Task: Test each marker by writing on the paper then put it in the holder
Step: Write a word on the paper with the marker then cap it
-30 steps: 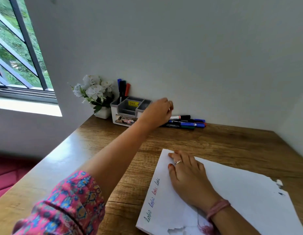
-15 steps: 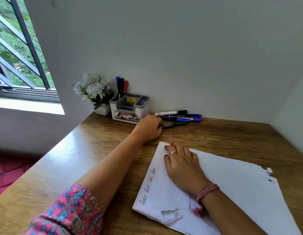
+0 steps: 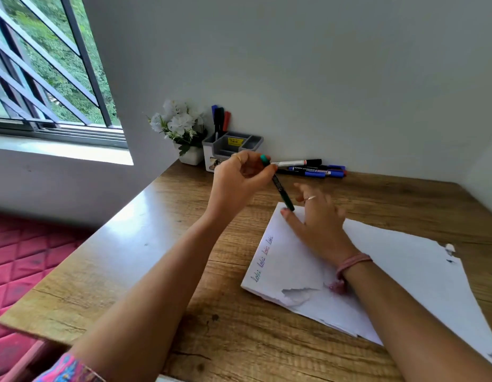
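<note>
Holding the green marker [image 3: 279, 186] in our left hand [image 3: 239, 183], we are pinching it near its teal end between thumb and fingertips, so the barrel is slanting down and away from the grip toward the near corner of the paper [image 3: 399, 271]. We judge this pinch is only for carrying: it is sitting too far up the barrel for writing, and the cap looks to be on, though the lower end is too small for us to be sure.

Just below the grip, our right hand [image 3: 319, 221] is lying over the paper's upper corner with its fingers spread and nothing in it. It is blurred, so we cannot tell whether it is pressing the sheet flat or lifting to meet the marker. Either would make sense: the sheet needs pinning while we are writing, and the cap needs a second hand.

Toward us from the grip, four small test words [image 3: 262, 257] are running along the paper's left edge, leaving blank space at the corner nearest the marker's tip, probably for the next one.

Just behind the grip, the grey holder [image 3: 234, 146] is standing against the wall, with three markers [image 3: 220, 118] upright in its back compartment, apparently the ones already tested. To the right of the grip, the loose markers [image 3: 313, 169] are lying in a bundle along the wall, seemingly waiting their turn. Beside the holder a pot of white flowers [image 3: 178, 128] is standing on the wooden desk [image 3: 145, 271].
</note>
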